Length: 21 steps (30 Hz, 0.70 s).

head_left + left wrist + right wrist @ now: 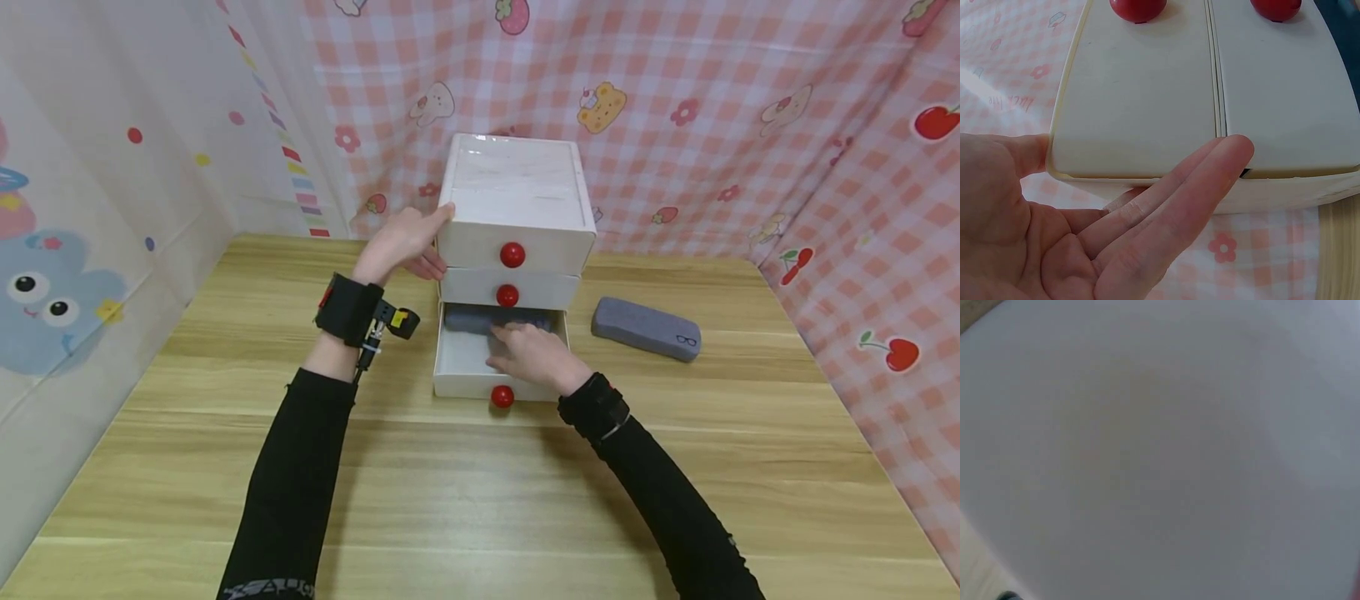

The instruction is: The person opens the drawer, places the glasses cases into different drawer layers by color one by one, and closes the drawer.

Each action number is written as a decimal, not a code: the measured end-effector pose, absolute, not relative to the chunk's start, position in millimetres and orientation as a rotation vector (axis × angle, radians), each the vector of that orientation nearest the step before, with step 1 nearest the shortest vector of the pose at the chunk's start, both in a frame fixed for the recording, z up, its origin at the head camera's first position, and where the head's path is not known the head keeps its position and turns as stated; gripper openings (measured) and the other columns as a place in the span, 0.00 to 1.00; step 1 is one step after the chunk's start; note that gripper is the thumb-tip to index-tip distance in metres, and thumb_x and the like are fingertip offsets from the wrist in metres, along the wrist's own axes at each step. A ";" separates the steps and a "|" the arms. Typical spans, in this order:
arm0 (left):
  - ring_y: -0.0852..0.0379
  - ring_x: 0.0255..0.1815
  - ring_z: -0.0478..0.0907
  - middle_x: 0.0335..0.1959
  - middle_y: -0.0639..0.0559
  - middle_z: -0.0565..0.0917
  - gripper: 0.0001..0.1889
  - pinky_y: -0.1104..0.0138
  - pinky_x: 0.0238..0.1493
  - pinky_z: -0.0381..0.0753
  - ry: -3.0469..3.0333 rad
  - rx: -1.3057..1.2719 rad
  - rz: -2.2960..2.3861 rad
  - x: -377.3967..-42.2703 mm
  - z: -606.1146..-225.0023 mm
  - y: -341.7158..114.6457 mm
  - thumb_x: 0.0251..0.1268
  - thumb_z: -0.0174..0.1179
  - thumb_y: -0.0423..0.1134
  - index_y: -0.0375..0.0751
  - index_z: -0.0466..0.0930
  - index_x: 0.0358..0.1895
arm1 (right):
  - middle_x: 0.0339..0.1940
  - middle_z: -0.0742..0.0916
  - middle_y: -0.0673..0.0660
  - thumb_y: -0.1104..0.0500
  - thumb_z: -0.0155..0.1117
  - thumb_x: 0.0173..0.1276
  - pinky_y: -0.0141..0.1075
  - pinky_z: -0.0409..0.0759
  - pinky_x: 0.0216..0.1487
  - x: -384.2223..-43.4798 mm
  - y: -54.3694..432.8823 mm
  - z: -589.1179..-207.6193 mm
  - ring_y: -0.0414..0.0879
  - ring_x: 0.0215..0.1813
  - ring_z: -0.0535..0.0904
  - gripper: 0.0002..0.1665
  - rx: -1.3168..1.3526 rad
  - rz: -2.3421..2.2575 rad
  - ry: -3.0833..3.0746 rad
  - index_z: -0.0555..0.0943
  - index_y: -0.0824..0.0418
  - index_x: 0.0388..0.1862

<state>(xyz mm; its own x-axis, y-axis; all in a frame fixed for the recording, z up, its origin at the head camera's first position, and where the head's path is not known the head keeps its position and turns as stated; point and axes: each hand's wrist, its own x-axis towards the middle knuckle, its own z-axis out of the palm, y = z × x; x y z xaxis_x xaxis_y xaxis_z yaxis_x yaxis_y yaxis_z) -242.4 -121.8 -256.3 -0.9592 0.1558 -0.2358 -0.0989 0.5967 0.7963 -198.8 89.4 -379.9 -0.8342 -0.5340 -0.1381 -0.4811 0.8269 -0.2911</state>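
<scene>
A white three-drawer box (517, 179) with round red knobs stands at the back of the table, its bottom drawer (461, 358) pulled out. Inside that drawer, toward the rear, lies a grey-blue case (468, 320), partly hidden by the box and my right hand. My right hand (543, 357) reaches into the drawer, fingertips at the case's front side, thumb apart from it. My left hand (401, 242) rests against the box's left side, thumb at the top front corner; its fingers look straight in the left wrist view. The right wrist view shows mostly a blurred white surface.
A second grey-blue glasses case (645, 328), with a small glasses mark, lies on the wooden table (435, 500) to the right of the box. Patterned curtains (675, 167) hang behind and at both sides.
</scene>
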 end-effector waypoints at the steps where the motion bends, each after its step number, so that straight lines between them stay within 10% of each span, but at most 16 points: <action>1: 0.52 0.27 0.86 0.30 0.41 0.86 0.37 0.66 0.33 0.85 2.549 0.048 1.292 -242.6 -256.5 -121.9 0.72 0.37 0.62 0.27 0.71 0.58 | 0.64 0.78 0.63 0.47 0.61 0.67 0.45 0.75 0.63 -200.1 89.5 -380.9 0.53 0.61 0.77 0.35 -0.785 -0.359 2.789 0.70 0.64 0.67; 9: 0.50 0.28 0.86 0.27 0.43 0.86 0.37 0.65 0.35 0.86 2.545 0.043 1.293 -244.2 -257.0 -122.3 0.72 0.37 0.62 0.28 0.72 0.58 | 0.67 0.75 0.64 0.47 0.58 0.69 0.48 0.72 0.66 -205.1 91.3 -386.0 0.55 0.67 0.72 0.32 -0.806 -0.374 2.794 0.71 0.65 0.65; 21: 0.48 0.33 0.87 0.32 0.41 0.87 0.36 0.66 0.35 0.86 2.566 0.042 1.282 -242.4 -257.5 -121.9 0.72 0.37 0.63 0.29 0.73 0.56 | 0.46 0.86 0.61 0.55 0.60 0.68 0.43 0.82 0.49 -200.4 134.1 -366.0 0.50 0.47 0.82 0.23 -0.925 -0.755 2.703 0.77 0.67 0.57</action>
<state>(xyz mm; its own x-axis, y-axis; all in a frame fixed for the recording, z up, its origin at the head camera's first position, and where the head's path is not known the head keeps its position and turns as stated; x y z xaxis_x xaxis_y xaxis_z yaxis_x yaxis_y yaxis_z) -242.4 -121.9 -257.5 -0.9627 0.1461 -0.2279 -0.0944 0.6077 0.7886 -200.4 134.1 -366.0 -0.7884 -0.6151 -0.0109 -0.5203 0.6762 -0.5216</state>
